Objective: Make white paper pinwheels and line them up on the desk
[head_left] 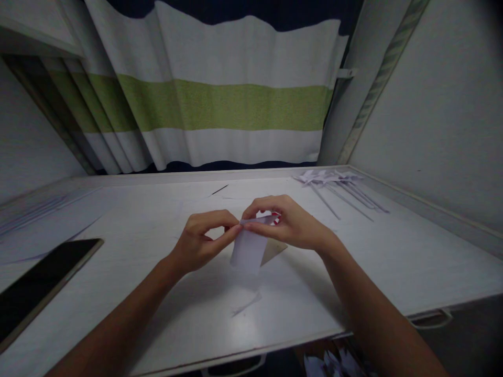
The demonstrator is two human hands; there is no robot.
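A small sheet of white paper point(248, 250) is held up above the desk, its top edge folded over or creased. My left hand point(202, 238) pinches the upper left corner between thumb and fingertips. Close beside it, my right hand point(288, 222) grips the top edge of the paper with thumb and fingers. Something red point(276, 217) shows behind the right fingers; its kind is hidden. Under the paper a beige flat piece point(274, 252) with a pointed corner lies on the desk. Nearer the front edge is a thin white paper scrap point(247, 303).
Folded white paper shapes on thin sticks point(330, 180) lie at the back right. A dark-screened tablet point(47, 283) rests at the left, near white sheets point(43, 214). A thin dark stick point(220, 189) lies behind my hands. A striped curtain point(236, 104) hangs beyond the desk point(393, 262).
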